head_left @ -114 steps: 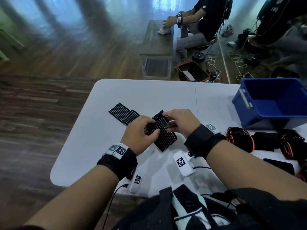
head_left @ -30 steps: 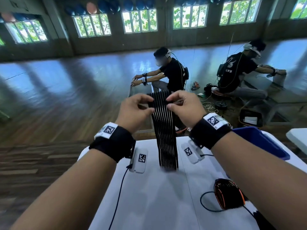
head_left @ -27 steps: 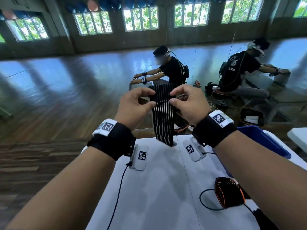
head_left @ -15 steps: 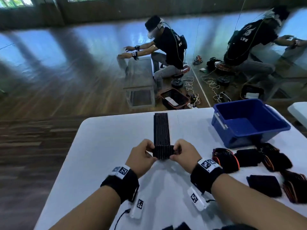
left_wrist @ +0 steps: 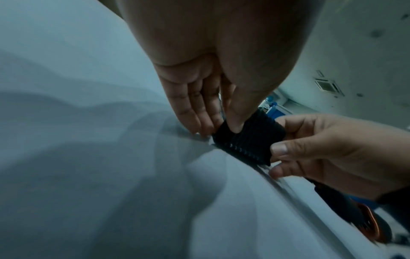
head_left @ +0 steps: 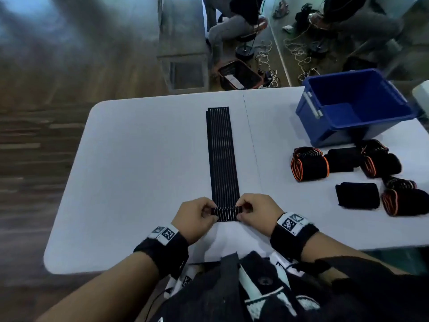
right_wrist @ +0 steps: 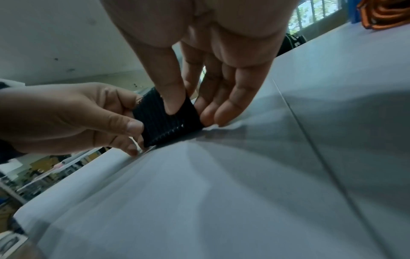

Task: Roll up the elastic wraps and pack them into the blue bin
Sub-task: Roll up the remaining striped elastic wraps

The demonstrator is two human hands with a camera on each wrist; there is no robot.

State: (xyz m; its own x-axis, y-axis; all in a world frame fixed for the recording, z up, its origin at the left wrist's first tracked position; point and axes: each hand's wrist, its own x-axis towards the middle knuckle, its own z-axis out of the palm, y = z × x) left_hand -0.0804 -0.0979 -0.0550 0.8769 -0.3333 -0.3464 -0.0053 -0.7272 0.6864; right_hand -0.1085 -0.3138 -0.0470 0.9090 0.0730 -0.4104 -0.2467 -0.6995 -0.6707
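Observation:
A black striped elastic wrap (head_left: 222,154) lies flat and straight on the white table (head_left: 139,159), running away from me. Its near end (head_left: 227,213) is folded up into a small first turn. My left hand (head_left: 197,216) pinches that end's left side, thumb on top of the wrap (left_wrist: 248,138). My right hand (head_left: 254,211) pinches its right side, thumb pressed on the wrap (right_wrist: 166,119). The blue bin (head_left: 355,108) stands at the far right of the table, and I see nothing inside it.
Several rolled wraps, black and some with orange edges (head_left: 310,163), lie in front of the bin, with a black one (head_left: 357,195) nearer me. A bench (head_left: 183,43), a seated person (head_left: 232,26) and cables are on the floor beyond the table.
The wrap hung in the air from both hands a second ago. It now lies stretched flat on the table, and both hands have curled its near end over.

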